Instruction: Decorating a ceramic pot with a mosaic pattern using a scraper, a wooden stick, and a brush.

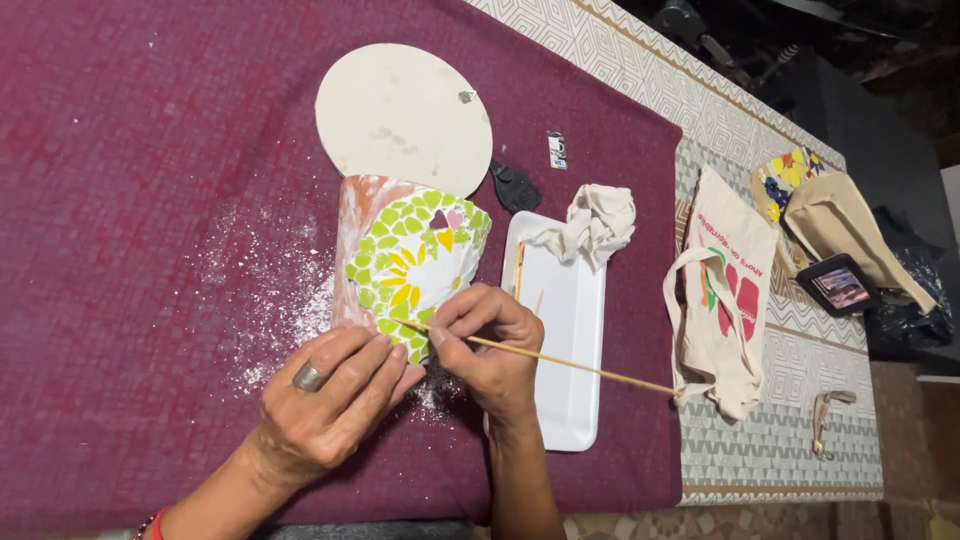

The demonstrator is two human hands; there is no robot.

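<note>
The mosaic pot (pixel 405 262) lies on its side on the maroon cloth (pixel 130 200) covering the counter, so its daisy-patterned face turns up toward the worker. The left hand (pixel 325 400) steadies its lower edge, fingers curled against it, while the right hand (pixel 490 345) has its grip pinched together on a thin wooden stick (pixel 570 362), tip at the tile joints. A white tray (pixel 565 340) with a crumpled rag (pixel 595 225) sits just beside the pot.

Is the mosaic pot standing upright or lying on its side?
On its side. The mosaic pot lies on the maroon cloth, flower-tiled wall facing up, steadied by the left hand.
</note>
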